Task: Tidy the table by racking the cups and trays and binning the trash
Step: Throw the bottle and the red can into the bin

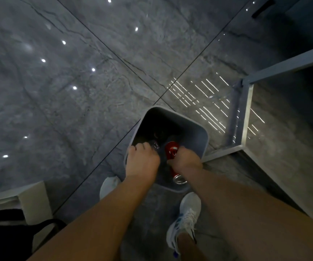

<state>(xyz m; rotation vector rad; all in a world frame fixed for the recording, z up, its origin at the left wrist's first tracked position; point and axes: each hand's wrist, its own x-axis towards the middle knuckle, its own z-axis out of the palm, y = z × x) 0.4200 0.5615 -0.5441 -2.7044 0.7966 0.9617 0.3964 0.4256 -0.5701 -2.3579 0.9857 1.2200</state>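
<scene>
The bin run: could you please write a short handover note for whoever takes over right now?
Right hand: closed on a red can, held over the open bin.
Left hand: curled over the bin's near rim; something clear shows at its fingers, too dim to identify.
Done: trash carried to the bin on the floor.
Left: drop the can. Table, cups and trays are out of view; check them.

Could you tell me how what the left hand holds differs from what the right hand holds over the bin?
The right hand grips two red cans, one plainly red above the fist, one showing its silver end below. The left hand closes on something clear, mostly hidden and smaller in view. Both hands are above the grey bin.
</scene>
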